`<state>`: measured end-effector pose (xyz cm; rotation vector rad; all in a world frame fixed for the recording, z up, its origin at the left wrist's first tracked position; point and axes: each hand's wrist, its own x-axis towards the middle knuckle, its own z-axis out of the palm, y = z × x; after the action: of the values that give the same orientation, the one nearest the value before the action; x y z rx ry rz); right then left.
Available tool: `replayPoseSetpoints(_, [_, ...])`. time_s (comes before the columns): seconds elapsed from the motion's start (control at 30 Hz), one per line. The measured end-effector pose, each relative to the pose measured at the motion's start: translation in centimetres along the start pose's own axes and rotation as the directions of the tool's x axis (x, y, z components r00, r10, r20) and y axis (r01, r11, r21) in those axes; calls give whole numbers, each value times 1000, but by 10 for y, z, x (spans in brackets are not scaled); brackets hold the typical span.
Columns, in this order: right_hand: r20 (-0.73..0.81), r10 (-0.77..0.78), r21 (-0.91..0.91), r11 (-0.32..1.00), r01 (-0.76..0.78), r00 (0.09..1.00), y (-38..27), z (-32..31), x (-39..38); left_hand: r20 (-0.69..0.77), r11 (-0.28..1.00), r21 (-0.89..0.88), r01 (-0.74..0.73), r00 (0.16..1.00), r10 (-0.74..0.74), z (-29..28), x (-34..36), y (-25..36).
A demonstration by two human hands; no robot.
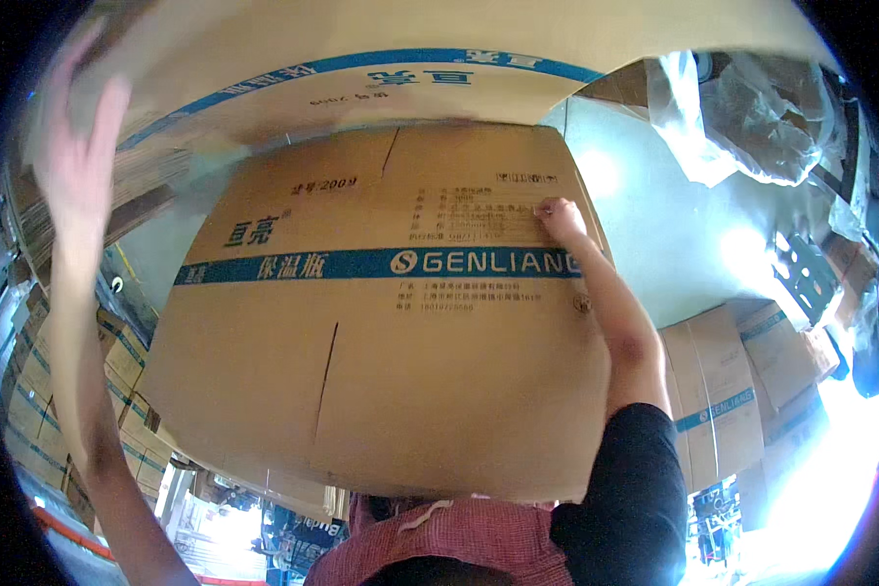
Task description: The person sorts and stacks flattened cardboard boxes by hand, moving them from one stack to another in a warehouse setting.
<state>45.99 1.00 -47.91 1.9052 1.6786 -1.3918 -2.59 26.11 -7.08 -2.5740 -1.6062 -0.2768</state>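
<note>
A large flattened brown carton, with a blue printed stripe and two dark cut slots, lies before me and reaches down to my body. My right hand rests near its upper right edge. Its fingers are curled in against the cardboard; whatever they may hold is hidden. Raised at the far left, my left hand is slightly blurred, with fingers spread and nothing seen in it. It is nearest to a second large brown cardboard sheet, also blue-striped, that spans the top of the view. I cannot tell whether it touches that sheet.
Behind the carton is a pale grey floor. Clear plastic sheeting hangs or lies at upper right. Blue-striped cartons stand at right, and more stacked cartons at left. A dark slotted panel stands at far right.
</note>
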Motion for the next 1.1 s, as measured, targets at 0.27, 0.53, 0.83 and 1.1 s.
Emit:
replayPoseSetpoints(0.27, [-283,425,482,838,-256,860,76,-176,-164,622,951,-308,13,759,191,-140,-130,75])
replayPoseSetpoints(0.53, [-491,409,867,312,388,769,-38,-167,-92,384,978,-210,6,920,77,-73,-60,33])
replayPoseSetpoints(0.83, [-134,135,889,454,59,982,-62,-171,-128,156,903,-428,23,987,49,-26,19,77])
replayPoseSetpoints(1.1, [-196,562,958,286,33,804,55,-161,-153,153,934,-355,-27,984,87,-78,-136,147])
